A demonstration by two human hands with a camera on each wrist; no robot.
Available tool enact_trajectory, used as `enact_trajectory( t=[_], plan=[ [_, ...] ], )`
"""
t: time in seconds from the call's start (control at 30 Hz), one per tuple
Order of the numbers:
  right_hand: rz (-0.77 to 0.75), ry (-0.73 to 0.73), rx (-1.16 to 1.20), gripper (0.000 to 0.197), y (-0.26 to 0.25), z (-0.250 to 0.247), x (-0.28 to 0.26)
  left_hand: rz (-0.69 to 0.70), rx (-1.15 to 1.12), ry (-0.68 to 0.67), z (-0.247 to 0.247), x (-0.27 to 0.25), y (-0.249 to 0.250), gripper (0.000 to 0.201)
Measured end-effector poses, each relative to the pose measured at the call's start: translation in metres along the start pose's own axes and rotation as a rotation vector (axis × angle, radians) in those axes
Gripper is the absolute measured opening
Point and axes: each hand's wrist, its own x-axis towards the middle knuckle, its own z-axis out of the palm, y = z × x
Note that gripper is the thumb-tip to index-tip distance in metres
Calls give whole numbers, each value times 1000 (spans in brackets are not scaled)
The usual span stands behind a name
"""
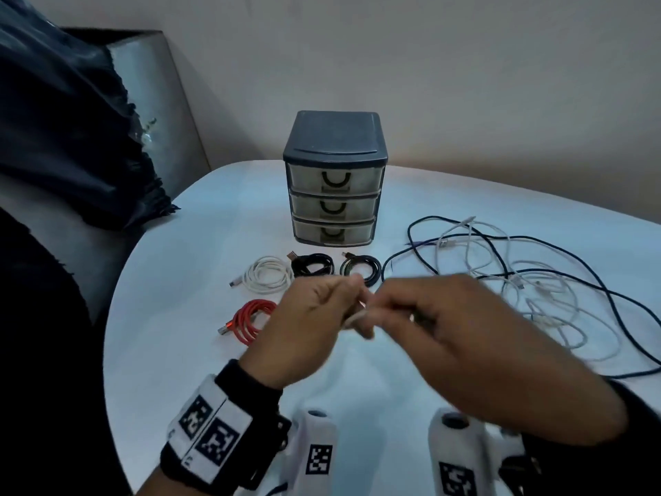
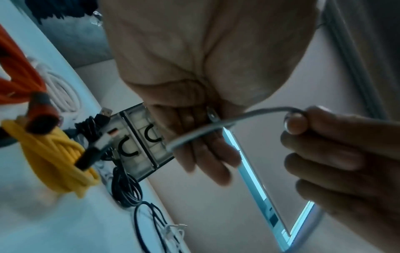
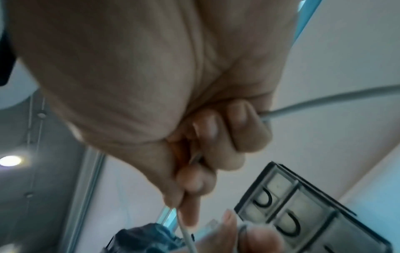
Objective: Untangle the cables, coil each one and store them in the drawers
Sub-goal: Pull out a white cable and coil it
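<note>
Cables, loose: a dark blue one and white ones (image 1: 529, 281), tangled together, spread over the right side of the worktop (image 1: 186, 370) as far as its right edge. Largest item; not yet sorted.

Drawers (image 1: 334, 205): a three-tier unit near the far edge, centre; all three fronts closed, contents unclear through the cloudy plastic.

Coils, finished: white (image 1: 267, 274), black (image 1: 312, 264) and dark (image 1: 360, 268) in a row just in front of the drawers; red (image 1: 250, 320) nearer, toward the left. The left wrist view also shows a yellow coil (image 2: 54, 157) by the red one.

Left hand (image 1: 307, 331) and right hand (image 1: 458, 334): raised above the worktop's middle, knuckles nearly touching. Each pinches a thin grey cable (image 2: 216, 126); the right hand's fingers curl round it, with a short span running between the two.

Step in hand, by judgement: starting a coil on the grey cable. Roughly half the cables are wound; none seems stored. Next calls for winding even loops while the trailing length feeds free of the tangle, which may snag.
</note>
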Motion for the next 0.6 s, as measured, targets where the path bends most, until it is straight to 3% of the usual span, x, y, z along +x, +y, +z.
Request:
enact_trajectory(
  t=[0.07, 0.17, 0.23, 0.33, 0.47, 0.53, 0.6],
  plan=[
    [13, 217, 110, 20, 10, -4, 8, -49, -173, -138, 2, -5, 8, 46],
    [54, 454, 295, 16, 35, 11, 17, -56, -508, -135, 1, -7, 24, 47],
    [89, 407, 269, 15, 45, 27, 19, -1, -693, -70, -1, -5, 29, 44],
    [96, 192, 100, 22, 46, 40, 15, 71, -842, 63, -6, 2, 25, 38],
    [43, -123, -66, 34, 21, 30, 2, 107, -722, 230, -10, 7, 13, 35],
    [-5, -196, -61, 31, 6, 22, -6, 159, -403, 286, -9, 8, 6, 30],
    [-63, -139, 5, 26, -3, 14, -12, 204, -35, 252, -5, 5, 4, 31]
  ],
)
